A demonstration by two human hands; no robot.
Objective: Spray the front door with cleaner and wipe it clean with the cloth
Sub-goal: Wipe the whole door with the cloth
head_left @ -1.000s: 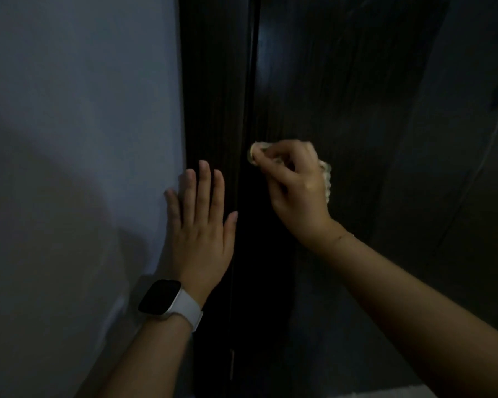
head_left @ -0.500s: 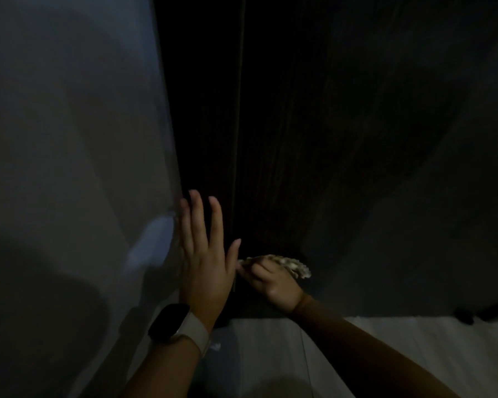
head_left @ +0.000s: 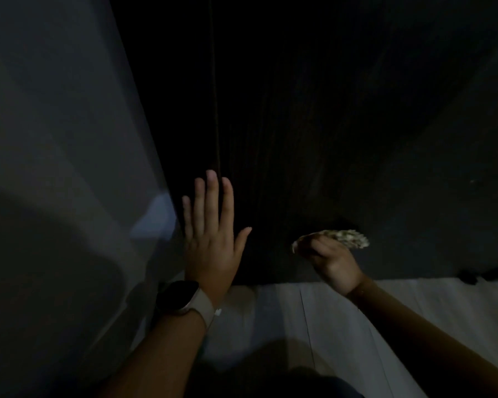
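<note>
Pale, crumpled fabric marks the cloth, which we see bunched under the curled fingers of the right hand, closed over it and pressing it against the lowest part of the door, just above the floor. The left hand lies flat and holds nothing, its fingers spread straight across the dark strip where the door meets its frame, beside the grey wall; a watch with a light strap sits on that wrist. No cleaner bottle appears in this view, so we cannot tell where it is.

We judge the work to be at the bottom edge of the door, with the wipe running sideways. Several risks follow from this. Light is very poor, and the dark grain hides wet streaks, so patches near the bottom corner may go unwiped. Only a small part of the cloth shows beyond the knuckles; if the wad slips out of the fist, bare knuckles would rub the panel or strike the floor. The left fingers rest over the vertical seam: should the door swing under the pressure of wiping, we think they could be pinched there. Cleaner running down may also pool on the pale floor at the threshold, leaving it slippery beneath the crouching person.
</note>
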